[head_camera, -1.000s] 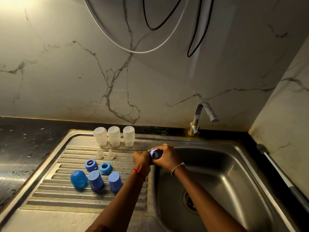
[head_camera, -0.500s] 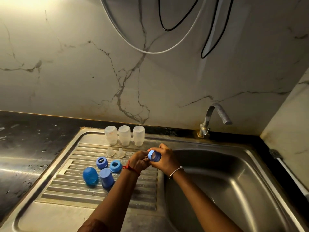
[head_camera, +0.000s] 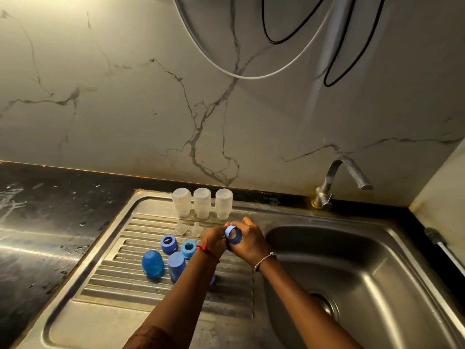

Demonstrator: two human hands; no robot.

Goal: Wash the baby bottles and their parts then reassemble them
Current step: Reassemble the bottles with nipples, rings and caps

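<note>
One stainless-steel sink (head_camera: 377, 268), its ribbed drainboard (head_camera: 118, 285) lying leftward. Above the divide, the right hand (head_camera: 250, 245) is curling around a blue plastic collar ring (head_camera: 234, 235), its round bore facing up toward the camera; the left hand (head_camera: 214, 241) is pinching its rim with curled fingers. Three translucent bottles (head_camera: 202, 202) are standing inverted along the drainboard's back; domed blue caps (head_camera: 152, 263), two more rings (head_camera: 168, 244) and clear teats (head_camera: 181, 227) are lying nearer.
</note>
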